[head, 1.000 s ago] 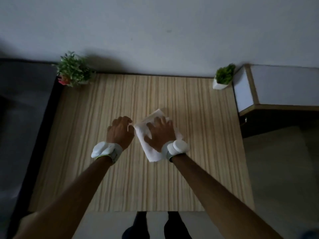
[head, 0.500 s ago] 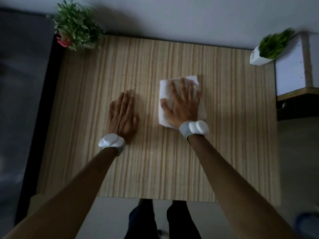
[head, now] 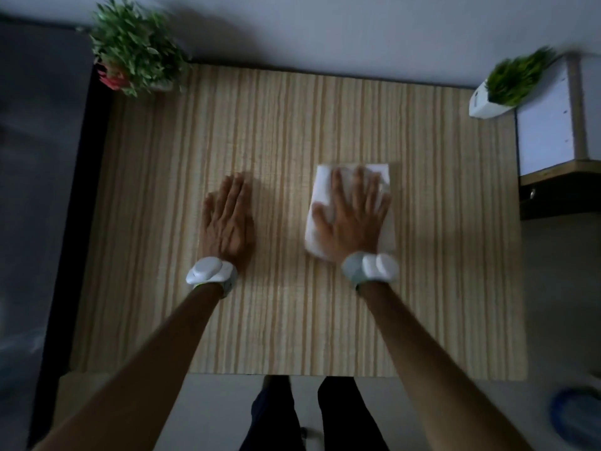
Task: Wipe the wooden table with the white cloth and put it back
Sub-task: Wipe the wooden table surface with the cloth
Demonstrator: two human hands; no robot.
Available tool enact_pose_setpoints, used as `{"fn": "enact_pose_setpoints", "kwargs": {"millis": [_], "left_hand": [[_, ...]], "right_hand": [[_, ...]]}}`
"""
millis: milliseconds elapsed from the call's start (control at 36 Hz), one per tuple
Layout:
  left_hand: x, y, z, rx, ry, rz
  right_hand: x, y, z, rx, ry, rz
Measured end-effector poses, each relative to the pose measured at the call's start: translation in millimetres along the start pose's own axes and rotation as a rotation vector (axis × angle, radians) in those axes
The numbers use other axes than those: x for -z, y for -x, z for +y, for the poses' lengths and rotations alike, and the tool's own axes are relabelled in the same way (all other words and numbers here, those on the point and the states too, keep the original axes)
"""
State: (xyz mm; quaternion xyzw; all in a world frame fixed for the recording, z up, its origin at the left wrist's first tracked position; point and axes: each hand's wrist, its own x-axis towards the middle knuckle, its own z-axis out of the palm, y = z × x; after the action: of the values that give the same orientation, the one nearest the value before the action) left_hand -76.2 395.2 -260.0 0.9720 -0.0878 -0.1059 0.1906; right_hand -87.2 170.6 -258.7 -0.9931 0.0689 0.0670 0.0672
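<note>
A folded white cloth (head: pixel 320 187) lies flat on the striped wooden table (head: pixel 292 125), right of centre. My right hand (head: pixel 354 216) presses flat on top of it with fingers spread, covering most of the cloth. My left hand (head: pixel 227 219) rests palm-down on the bare wood to the left of the cloth, fingers extended and holding nothing. Both wrists wear white bands.
A leafy potted plant (head: pixel 136 47) stands at the table's far left corner and a small plant in a white pot (head: pixel 507 83) at the far right corner. A white cabinet (head: pixel 559 115) adjoins the right side. A dark sofa (head: pixel 35 157) runs along the left.
My left hand let go of the cloth and moved left to lie flat on the wood. My right hand flattened on the cloth and slid it right. The camera tilted downward.
</note>
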Motion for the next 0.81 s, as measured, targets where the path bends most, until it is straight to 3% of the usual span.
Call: {"fn": "enact_pose_setpoints", "kwargs": {"millis": [83, 194, 306, 417, 500, 639, 722, 806], "left_hand": [[-2, 5, 0, -0.01, -0.025, 0.016], [-6, 3, -1, -0.004, -0.035, 0.057], [-5, -2, -5, -0.018, -0.026, 0.042], [-5, -2, -3, 0.006, -0.03, 0.033], [-5, 1, -2, -0.002, -0.042, 0.036], [-4, 3, -1, -0.01, -0.033, 0.049], [2, 4, 3, -0.01, -0.023, 0.037], [6, 2, 9, 0.009, -0.005, 0.011]], "right_hand": [[-11, 38, -38, 0.1, 0.004, -0.048], [-2, -5, -67, 0.282, -0.018, -0.038], [7, -61, -33, 0.133, 0.004, 0.034], [-4, 8, -7, -0.004, -0.009, 0.019], [-15, 51, -39, 0.059, -0.11, -0.026], [-3, 3, -63, 0.261, -0.032, -0.045], [5, -27, -38, 0.136, -0.021, 0.019], [0, 1, -4, -0.036, -0.023, 0.007]]}}
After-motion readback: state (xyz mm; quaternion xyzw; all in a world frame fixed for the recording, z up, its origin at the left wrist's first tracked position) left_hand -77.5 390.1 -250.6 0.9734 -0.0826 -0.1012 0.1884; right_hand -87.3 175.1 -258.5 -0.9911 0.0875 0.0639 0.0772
